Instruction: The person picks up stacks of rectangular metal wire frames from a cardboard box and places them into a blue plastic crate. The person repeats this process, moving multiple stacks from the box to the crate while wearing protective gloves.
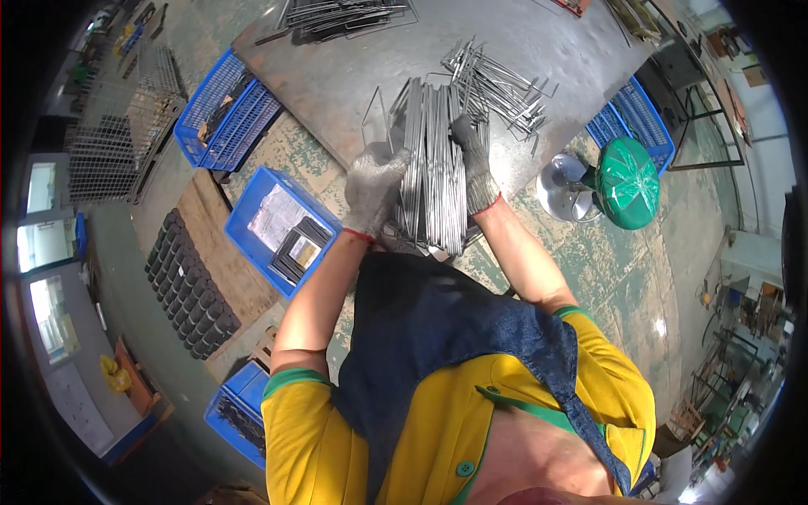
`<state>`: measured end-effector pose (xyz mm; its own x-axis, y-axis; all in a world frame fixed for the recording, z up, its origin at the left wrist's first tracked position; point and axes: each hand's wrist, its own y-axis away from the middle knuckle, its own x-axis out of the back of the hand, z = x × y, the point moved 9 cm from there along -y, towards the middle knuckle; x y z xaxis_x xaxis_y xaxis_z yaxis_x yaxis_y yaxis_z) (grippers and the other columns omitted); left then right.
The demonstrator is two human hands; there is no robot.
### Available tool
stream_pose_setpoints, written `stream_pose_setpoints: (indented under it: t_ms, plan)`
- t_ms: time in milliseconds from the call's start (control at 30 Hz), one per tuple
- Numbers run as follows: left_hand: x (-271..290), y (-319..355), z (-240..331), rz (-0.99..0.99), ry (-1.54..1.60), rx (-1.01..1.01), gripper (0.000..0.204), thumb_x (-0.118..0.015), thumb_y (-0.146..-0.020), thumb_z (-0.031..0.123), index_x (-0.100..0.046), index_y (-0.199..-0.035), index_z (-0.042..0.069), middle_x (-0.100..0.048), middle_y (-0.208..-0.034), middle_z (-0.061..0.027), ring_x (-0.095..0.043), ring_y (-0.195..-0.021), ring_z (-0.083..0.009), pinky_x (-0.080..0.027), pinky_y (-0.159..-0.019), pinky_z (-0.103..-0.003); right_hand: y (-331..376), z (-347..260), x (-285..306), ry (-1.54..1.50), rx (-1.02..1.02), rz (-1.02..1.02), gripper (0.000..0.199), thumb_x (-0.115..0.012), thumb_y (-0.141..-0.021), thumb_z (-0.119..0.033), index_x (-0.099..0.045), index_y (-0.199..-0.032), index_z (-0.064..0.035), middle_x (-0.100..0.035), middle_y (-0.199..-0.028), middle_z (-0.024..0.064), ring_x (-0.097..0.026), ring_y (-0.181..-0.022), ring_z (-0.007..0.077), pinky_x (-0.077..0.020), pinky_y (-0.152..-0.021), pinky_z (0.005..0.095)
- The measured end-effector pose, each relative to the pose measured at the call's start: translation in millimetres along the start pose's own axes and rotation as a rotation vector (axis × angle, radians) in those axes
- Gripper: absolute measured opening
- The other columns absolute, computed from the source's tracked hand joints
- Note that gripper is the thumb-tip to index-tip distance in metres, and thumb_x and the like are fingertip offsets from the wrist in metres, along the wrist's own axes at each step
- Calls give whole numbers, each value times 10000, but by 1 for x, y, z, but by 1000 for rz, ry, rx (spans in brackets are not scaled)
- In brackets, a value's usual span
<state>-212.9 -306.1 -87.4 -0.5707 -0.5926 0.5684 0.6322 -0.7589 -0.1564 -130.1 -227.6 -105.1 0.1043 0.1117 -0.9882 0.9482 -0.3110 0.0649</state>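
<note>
A thick bundle of bent metal wire pieces lies at the near edge of the metal table, its lower ends reaching out over the edge toward my apron. My left hand, in a grey work glove, is closed against the bundle's left side. From the right, my right hand, gloved the same way, presses on the bundle with its thumb along the top. A thin bent wire stands up just beyond my left hand. Beyond the bundle to the right is a loose, crisscrossed heap of similar wire pieces.
Another pile of wire pieces lies at the table's far left. Blue crates stand on the left floor, and another blue crate is at the right. A green-topped stool is near the right edge; dark cylindrical parts stand in rows at left.
</note>
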Motion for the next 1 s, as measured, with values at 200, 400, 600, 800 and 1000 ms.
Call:
stream_pose_setpoints:
  t_ms: [200,400,600,800,1000]
  plan:
    - [25,64,-40,155,1269,450,156,-596,-832,118,-587,-951,18,-599,-737,-49,-560,-609,-121,-463,-519,-253,16,43,-6,176,-80,9,858,-469,-772,-664,-323,-1317,-17,-494,-1205,172,-511,-1087,279,-442,-917,406]
    - [109,159,-131,454,1080,799,233,-633,-821,203,-552,-952,29,-551,-651,-41,-515,-472,-124,-433,-433,-247,14,97,4,8,-188,-7,742,-447,-800,-623,-423,-1229,-18,-579,-913,165,-569,-892,259,-497,-803,424]
    - [127,302,-263,592,1349,1126,225,-630,-813,236,-563,-923,52,-545,-662,-32,-509,-505,-117,-418,-447,-255,-11,248,-18,436,-423,214,710,-519,-832,-488,-343,-1288,27,-562,-843,112,-563,-663,192,-504,-591,401]
    - [213,368,-348,856,1215,1245,175,-604,-822,221,-579,-907,70,-545,-697,-20,-521,-593,-99,-430,-517,-255,-50,381,94,877,-918,491,448,-506,-857,-269,-475,-1185,35,-586,-930,119,-592,-763,215,-519,-688,359]
    - [325,421,-378,740,367,1167,180,-581,-816,228,-594,-884,62,-564,-719,-17,-547,-696,-123,-433,-594,-268,-89,537,116,778,-1381,210,503,-542,-837,-333,-501,-1180,32,-600,-858,86,-596,-727,172,-503,-632,303]
